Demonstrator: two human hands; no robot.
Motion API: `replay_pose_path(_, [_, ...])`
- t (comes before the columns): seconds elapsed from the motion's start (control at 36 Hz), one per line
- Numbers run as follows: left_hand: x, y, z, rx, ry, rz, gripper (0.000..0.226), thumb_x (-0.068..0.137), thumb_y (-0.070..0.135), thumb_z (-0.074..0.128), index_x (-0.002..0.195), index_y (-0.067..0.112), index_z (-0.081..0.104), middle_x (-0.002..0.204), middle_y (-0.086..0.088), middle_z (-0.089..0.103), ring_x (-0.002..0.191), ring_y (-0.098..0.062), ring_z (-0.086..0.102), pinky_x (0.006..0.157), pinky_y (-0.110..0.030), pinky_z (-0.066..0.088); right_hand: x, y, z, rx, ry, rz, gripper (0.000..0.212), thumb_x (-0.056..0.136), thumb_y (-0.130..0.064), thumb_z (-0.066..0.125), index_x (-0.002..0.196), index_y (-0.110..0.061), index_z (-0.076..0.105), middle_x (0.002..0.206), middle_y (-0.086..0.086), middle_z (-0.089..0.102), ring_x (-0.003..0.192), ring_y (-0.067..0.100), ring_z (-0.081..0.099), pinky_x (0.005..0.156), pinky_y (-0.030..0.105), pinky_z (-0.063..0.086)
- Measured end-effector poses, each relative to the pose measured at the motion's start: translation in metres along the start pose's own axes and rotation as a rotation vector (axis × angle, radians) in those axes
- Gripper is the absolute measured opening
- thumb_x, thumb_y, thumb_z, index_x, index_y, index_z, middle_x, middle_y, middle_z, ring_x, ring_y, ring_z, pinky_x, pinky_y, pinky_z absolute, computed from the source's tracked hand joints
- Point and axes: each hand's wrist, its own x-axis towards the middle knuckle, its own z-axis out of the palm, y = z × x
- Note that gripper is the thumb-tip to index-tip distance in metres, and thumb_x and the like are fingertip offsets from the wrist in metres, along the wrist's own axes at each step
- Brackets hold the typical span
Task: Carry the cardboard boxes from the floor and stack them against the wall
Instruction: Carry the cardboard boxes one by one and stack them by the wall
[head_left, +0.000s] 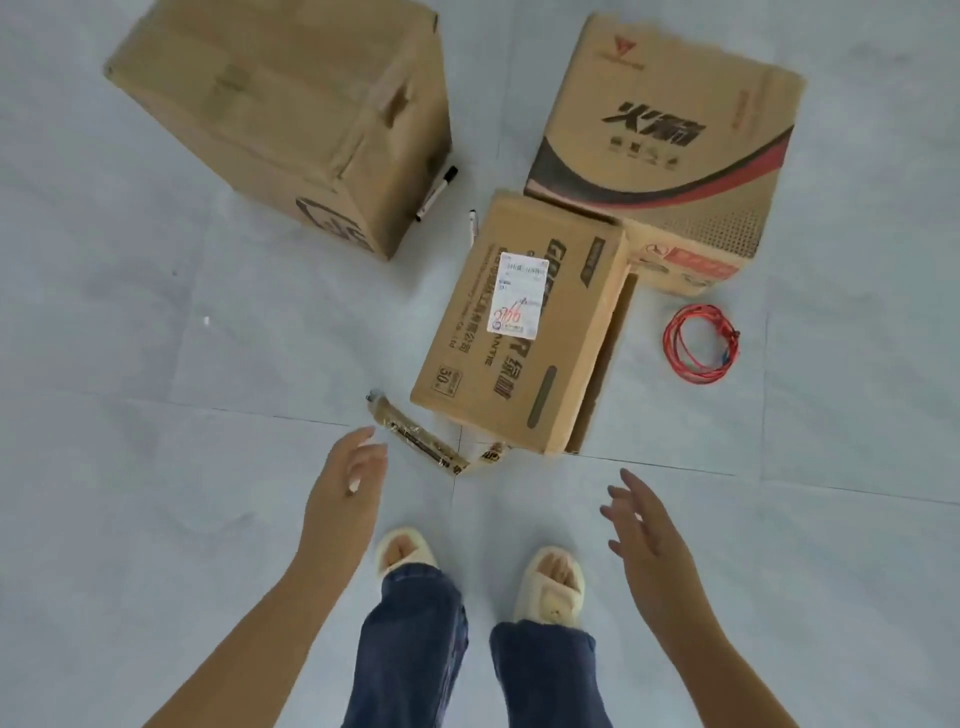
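Observation:
Three cardboard boxes stand on the pale tiled floor ahead of me. A small box with a white shipping label (524, 322) is nearest, just beyond my feet. Behind it to the right lies a printed box with red and black stripes (670, 140). A large plain box (291, 119) stands at the far left. My left hand (348, 478) hangs open below and left of the small box, holding nothing. My right hand (641, 525) is open too, fingers spread, below and right of that box. Neither hand touches a box.
A strip of brown packing tape (426, 441) trails from the small box's near corner, close to my left hand. A coil of red cord (701, 343) lies right of it. Two marker pens (437, 193) lie between the boxes. My slippered feet (550, 582) stand on bare tiles.

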Motion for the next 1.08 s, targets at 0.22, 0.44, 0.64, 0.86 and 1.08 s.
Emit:
replay_pose_path(0.22, [0.160,-0.075,0.065,0.053,-0.048,-0.111,0.056,0.099,0.034,0.046,0.149,0.016,0.027,0.151,-0.004,0.036,0.136,-0.020,0.039,0.113,-0.041,0.033,0.141,0.060,0.087,0.046,0.035,0.039,0.060,0.097,-0.050,0.033,0.151,-0.034,0.011,0.158,-0.005,0.020,0.142,0.020,0.026,0.114,0.045,0.028])
replay_pose_path(0.44, [0.213,-0.091,0.071,0.142,-0.344,-0.167,0.021,0.101,0.046,0.033,0.109,0.040,0.052,0.106,0.014,0.055,0.121,-0.013,0.047,0.106,-0.038,0.037,0.184,0.065,0.108,0.182,-0.099,0.014,0.033,0.102,-0.039,0.033,0.133,-0.049,0.033,0.109,-0.046,0.048,0.111,-0.005,0.046,0.103,0.034,0.035])
replay_pose_path(0.64, [0.146,-0.062,0.062,-0.013,-0.280,-0.083,0.013,0.099,0.050,0.038,0.104,0.058,0.047,0.105,0.036,0.052,0.113,0.009,0.047,0.100,-0.028,0.037,0.145,0.019,0.081,0.341,-0.032,0.116,0.040,0.101,-0.038,0.039,0.138,-0.053,0.033,0.134,-0.019,0.042,0.131,0.019,0.038,0.102,0.066,0.033])
replay_pose_path(0.86, [0.030,0.020,0.021,-0.395,-0.046,-0.138,0.023,0.102,0.039,0.036,0.115,0.048,0.053,0.093,0.030,0.067,0.079,0.013,0.063,0.059,-0.014,0.050,0.050,-0.079,0.031,0.297,-0.038,0.011,0.032,0.103,-0.028,0.036,0.127,-0.038,0.054,0.094,-0.018,0.067,0.096,0.013,0.061,0.090,0.053,0.053])
replay_pose_path(1.08, [-0.091,0.122,-0.059,-0.542,0.176,-0.075,0.026,0.101,0.039,0.039,0.121,0.045,0.054,0.110,0.021,0.062,0.092,0.006,0.061,0.070,-0.024,0.051,-0.080,-0.187,-0.001,0.163,-0.086,-0.180,0.027,0.102,-0.027,0.037,0.110,-0.050,0.049,0.080,-0.035,0.063,0.075,-0.011,0.060,0.084,0.046,0.053])
